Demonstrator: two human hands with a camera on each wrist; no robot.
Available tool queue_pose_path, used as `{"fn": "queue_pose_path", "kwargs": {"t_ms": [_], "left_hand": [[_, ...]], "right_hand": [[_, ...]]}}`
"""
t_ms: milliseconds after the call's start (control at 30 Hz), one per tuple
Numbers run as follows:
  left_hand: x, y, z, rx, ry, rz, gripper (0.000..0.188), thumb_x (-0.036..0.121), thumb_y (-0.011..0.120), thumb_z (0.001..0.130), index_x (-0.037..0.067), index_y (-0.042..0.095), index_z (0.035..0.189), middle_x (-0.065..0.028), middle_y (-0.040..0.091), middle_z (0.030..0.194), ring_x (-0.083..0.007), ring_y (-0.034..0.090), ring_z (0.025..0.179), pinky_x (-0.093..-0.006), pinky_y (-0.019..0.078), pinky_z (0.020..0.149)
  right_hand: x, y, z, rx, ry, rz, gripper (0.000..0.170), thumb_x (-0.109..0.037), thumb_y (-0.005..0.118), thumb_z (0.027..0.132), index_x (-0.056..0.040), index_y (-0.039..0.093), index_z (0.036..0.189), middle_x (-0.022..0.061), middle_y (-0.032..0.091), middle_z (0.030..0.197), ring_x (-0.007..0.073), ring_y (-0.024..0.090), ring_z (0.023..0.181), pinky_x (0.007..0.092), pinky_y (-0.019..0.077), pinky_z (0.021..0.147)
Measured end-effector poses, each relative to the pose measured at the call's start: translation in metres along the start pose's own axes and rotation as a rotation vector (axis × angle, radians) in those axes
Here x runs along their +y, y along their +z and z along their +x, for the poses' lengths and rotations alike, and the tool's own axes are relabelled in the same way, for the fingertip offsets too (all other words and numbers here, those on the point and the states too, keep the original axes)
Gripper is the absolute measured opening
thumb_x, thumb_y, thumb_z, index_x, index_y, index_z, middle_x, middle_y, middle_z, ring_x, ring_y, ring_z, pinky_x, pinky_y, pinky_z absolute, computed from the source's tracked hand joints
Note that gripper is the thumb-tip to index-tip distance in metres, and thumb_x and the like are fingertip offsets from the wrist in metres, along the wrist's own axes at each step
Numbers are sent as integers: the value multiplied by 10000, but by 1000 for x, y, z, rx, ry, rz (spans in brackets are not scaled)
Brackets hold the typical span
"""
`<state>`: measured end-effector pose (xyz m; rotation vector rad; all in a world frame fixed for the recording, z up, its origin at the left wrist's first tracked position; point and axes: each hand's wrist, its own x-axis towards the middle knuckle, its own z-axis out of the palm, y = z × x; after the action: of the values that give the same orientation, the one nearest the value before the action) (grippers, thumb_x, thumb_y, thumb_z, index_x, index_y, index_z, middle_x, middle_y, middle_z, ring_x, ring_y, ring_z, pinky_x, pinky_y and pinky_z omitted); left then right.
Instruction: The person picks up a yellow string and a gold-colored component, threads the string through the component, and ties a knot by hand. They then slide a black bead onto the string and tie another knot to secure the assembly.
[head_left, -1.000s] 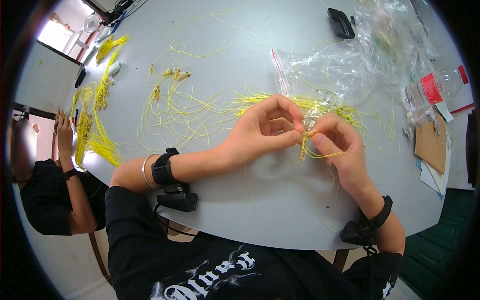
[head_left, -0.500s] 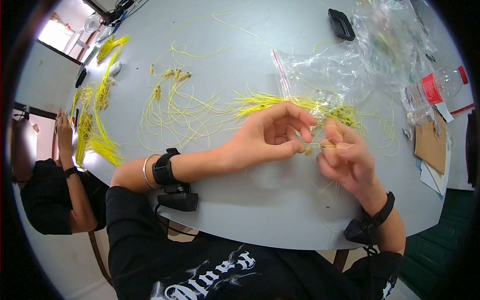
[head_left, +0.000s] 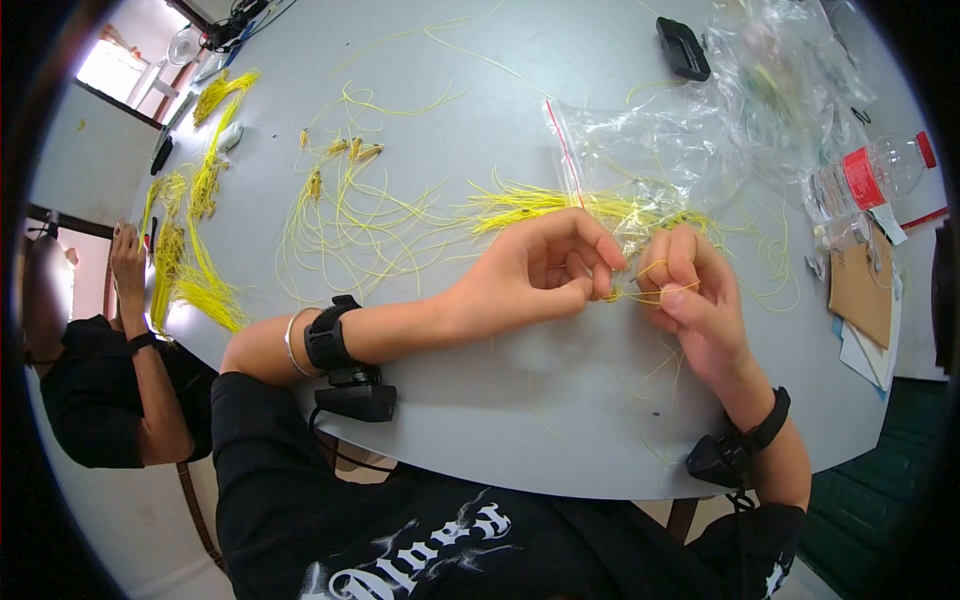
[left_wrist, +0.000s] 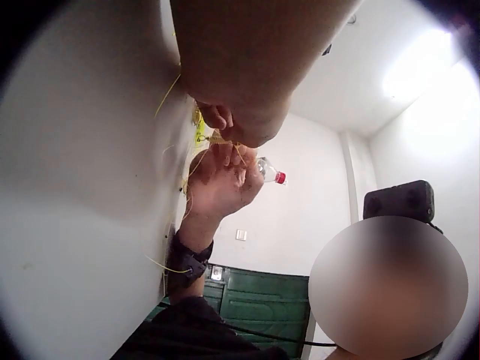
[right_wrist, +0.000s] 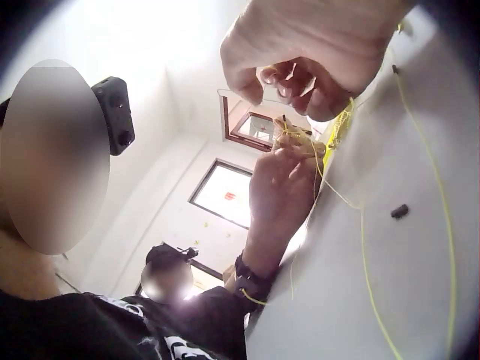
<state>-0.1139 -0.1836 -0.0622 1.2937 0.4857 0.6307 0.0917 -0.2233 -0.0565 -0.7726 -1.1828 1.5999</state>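
In the head view my left hand (head_left: 550, 265) pinches a small yellowish coiled piece with thumb and forefinger, its body mostly hidden by the fingertips. The left wrist view shows the coiled piece (left_wrist: 216, 139) between the two hands. My right hand (head_left: 697, 295), close beside it, pinches thin yellow line (head_left: 648, 293), which runs across to the left fingertips. A loop of that line crosses the right forefinger. Just beyond both hands lies a bundle of yellow lines (head_left: 515, 205), partly under a clear zip bag (head_left: 640, 140).
Several brown-gold pieces (head_left: 355, 150) with loose yellow lines lie to the left. Yellow bundles (head_left: 205, 290) are at the far left, near another person (head_left: 120, 400). On the right are a plastic bottle (head_left: 865, 178), a brown envelope (head_left: 862, 290) and a black tray (head_left: 682, 47).
My right hand has shifted slightly right, turned over and come back upright, drawing the line out from the left fingertips. The left hand has moved slightly and now covers most of the coiled piece.
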Motion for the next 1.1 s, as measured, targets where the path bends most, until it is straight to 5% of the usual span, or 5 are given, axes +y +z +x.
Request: {"fn": "queue_pose_path", "kwargs": {"t_ms": [233, 433, 600, 800, 1100], "left_hand": [[3, 1, -1, 27, -39, 34, 186, -52, 437, 744, 40, 481, 900, 9, 467, 822, -53, 449, 740, -203, 388, 675], [3, -1, -1, 6, -79, 9, 186, -54, 421, 741, 35, 478, 893, -2, 469, 820, -61, 451, 728, -208, 394, 654], [0, -1, -1, 37, -54, -15, 194, -55, 415, 751, 40, 469, 911, -5, 464, 807, -67, 453, 727, -217, 398, 653], [-2, -4, 0, 44, -11, -57, 152, -26, 468, 799, 54, 462, 927, -4, 465, 840, -73, 456, 760, -231, 406, 677], [0, -1, -1, 81, 0, -73, 137, 38, 536, 837, 61, 461, 949, 2, 475, 871, -74, 464, 806, -234, 403, 709]], "right_hand": [[1, -3, -1, 64, -30, -322, 233, 37, 528, 776, -92, 362, 674, -12, 386, 705, 67, 347, 607, 198, 314, 568], [-5, 2, -1, 218, -112, -124, 234, -156, 424, 920, -38, 497, 732, 37, 497, 743, 94, 503, 661, 204, 377, 555], [-6, 3, 3, 311, -204, -104, 401, -157, 368, 905, 9, 437, 1264, 139, 556, 1155, 166, 552, 967, 251, 396, 797], [-8, -1, 4, 524, -397, -517, 509, -34, 390, 842, -26, 307, 1344, 123, 533, 1190, 98, 554, 828, 179, 420, 669], [4, 12, 3, 83, -201, -707, 366, 69, 524, 785, -54, 544, 1130, 66, 620, 983, 82, 554, 635, 202, 446, 529]]}}
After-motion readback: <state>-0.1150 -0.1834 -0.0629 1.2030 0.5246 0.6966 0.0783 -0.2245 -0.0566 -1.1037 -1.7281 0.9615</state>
